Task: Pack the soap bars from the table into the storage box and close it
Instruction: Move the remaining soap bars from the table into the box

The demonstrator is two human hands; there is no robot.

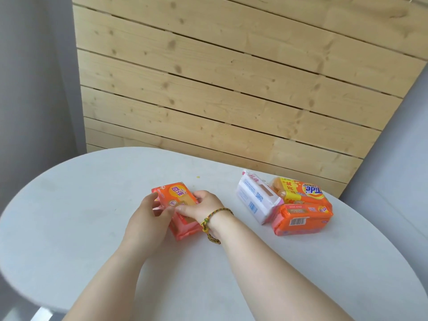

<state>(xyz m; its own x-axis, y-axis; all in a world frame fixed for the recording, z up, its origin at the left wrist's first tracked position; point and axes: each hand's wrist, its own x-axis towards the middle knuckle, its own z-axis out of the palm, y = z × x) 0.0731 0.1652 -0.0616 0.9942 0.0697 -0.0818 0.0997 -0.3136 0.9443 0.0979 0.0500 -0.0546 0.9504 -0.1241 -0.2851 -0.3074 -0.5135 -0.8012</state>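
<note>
**Both hands on one orange pack; the rest lie to your right; no box in view**

You have the orange soap pack [178,206] clamped between both hands at table centre. Left hand [148,216] wraps its near-left side, fingers curled onto the top face. Right hand [203,208] closes on the right edge, thumb lying across the top. The pack looks to be resting on or just off the white table [92,228]; can't tell which.

Its long axis runs diagonally, far-left to near-right. Your hands grip across the short axis, so lifting should be stable.

Remaining stock sits to the right, well apart from the held pack: white soap pack [256,200], Tide pack [303,192] behind it, and another orange barcode pack [303,220] nearest you. The three touch in a cluster. Right hand is clearly nearer to them, so use it for those picks.

The storage box is not visible in the head view. Judging from this, packing has barely started. Locate the box before you lift.
</note>
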